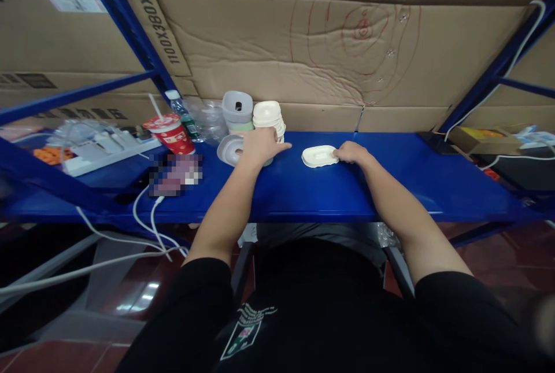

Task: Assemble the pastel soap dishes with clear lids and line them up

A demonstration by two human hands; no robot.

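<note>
In my right hand (352,152) the fingers pinch the right end of a shallow cream oval plastic piece (317,156), which looks like a lid or dish, low over the blue tabletop. My left hand (261,146) reaches in front of a stack of cream rounded-square plastic pieces (267,110), with its thumb stretched out to the right. Its other fingertips are partly hidden against the stack. A grey round-edged plastic piece (227,150) with a dark hole lies left of that hand. Behind it stands a grey stack (237,106) with a pale green piece below.
A red paper cup with a straw (173,135), a water bottle (182,113) and clear plastic packaging (208,118) stand at the left. A white power strip (113,152) lies farther left. White cables (151,220) hang over the front edge. Cardboard (260,32) backs the table.
</note>
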